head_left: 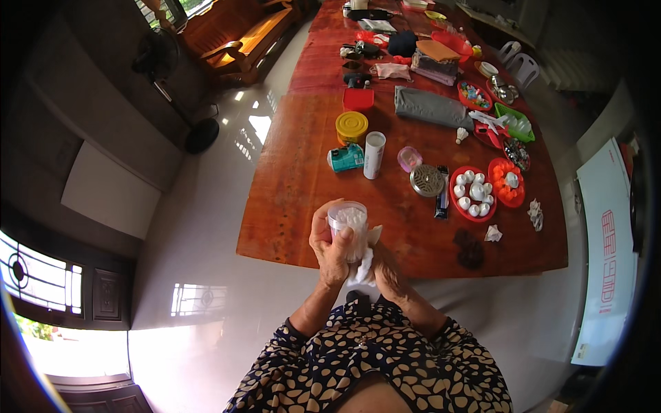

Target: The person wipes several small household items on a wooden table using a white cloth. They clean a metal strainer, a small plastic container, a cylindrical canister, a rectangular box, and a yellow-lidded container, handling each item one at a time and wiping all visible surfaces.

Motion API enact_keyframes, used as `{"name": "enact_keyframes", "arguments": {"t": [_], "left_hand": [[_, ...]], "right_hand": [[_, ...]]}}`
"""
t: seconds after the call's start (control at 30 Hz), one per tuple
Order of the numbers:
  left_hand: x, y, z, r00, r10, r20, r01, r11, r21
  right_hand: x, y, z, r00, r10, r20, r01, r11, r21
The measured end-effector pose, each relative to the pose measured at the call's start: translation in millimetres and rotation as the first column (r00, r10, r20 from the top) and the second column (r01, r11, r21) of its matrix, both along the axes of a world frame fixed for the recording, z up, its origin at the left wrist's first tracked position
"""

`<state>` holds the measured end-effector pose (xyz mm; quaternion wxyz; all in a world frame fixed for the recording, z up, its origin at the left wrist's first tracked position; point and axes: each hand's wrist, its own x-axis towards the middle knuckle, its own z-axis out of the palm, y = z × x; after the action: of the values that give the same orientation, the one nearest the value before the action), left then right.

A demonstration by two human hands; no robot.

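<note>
Left hand (329,242) holds clear jar (348,226) upright.

red plates (472,215): 2 | yellow-lidded jars (352,127): 1 | white tubes (374,155): 1 | round metal strainers (427,180): 1

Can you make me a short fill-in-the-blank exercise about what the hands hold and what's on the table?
1. The left hand holds a clear plastic ____ up by its side.
2. The right hand presses a ____ tissue against it.
3. The round tin on the wooden table has a ____ lid.
4. White pieces lie on a ____ plate.

Missing words: cup; white; yellow; red
</note>
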<state>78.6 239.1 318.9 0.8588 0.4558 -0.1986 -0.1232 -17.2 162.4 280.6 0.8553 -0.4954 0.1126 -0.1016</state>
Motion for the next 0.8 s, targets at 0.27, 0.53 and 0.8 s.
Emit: {"name": "enact_keyframes", "arguments": {"t": [0.27,0.53,0.8], "left_hand": [[13.7,14.4,-21.9,0.999,0.008,0.033,-0.013,0.991,0.133],[-17.7,23.1,-49.7,0.953,-0.205,0.222,0.166,0.969,0.182],[-27.2,27.2,-59.8,0.953,-0.243,0.181,0.198,0.951,0.237]], "right_hand": [[-15.9,-32.4,37.1,0.99,-0.122,-0.065,0.096,0.946,-0.308],[9.1,-31.3,54.5,0.999,0.019,-0.04,-0.038,0.829,-0.558],[4.9,-44.4,19.2,0.98,0.092,-0.176,-0.079,0.994,0.081]]}}
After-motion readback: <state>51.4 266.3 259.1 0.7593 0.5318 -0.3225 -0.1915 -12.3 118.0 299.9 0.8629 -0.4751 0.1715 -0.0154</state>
